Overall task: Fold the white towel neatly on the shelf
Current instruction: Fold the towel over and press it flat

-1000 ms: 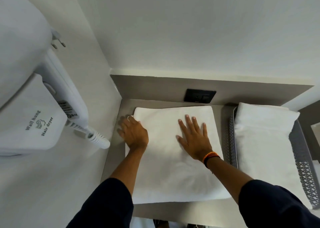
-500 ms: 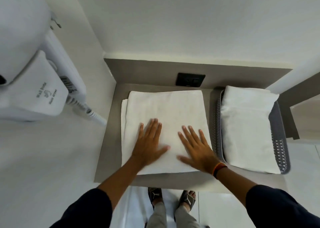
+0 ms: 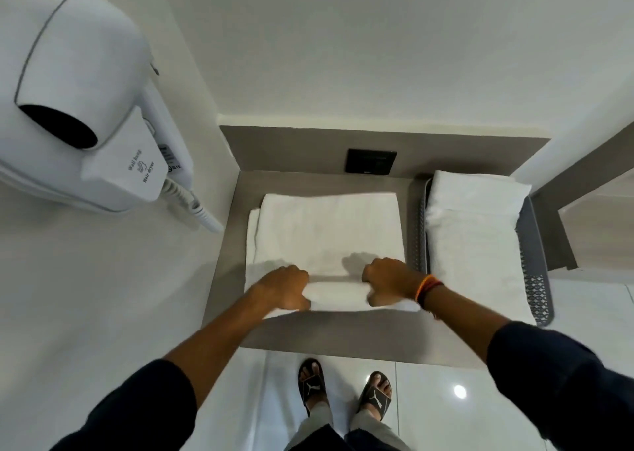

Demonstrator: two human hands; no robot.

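The white towel lies folded flat on the grey shelf, its far edge near the back wall. Both hands hold its near edge, which is lifted and curled up into a roll between them. My left hand is shut on the near left part of that edge. My right hand, with a coloured band on the wrist, is shut on the near right part. A second layer of towel peeks out along the left side.
A grey perforated basket holding another folded white towel stands right of the towel. A black wall socket sits at the back. A wall-hung hair dryer with coiled cord juts out at left. Feet in sandals stand below the shelf edge.
Both hands slid from flat on the towel back to its near edge and closed on it, lifting and curling that edge. The view tilted down and back.
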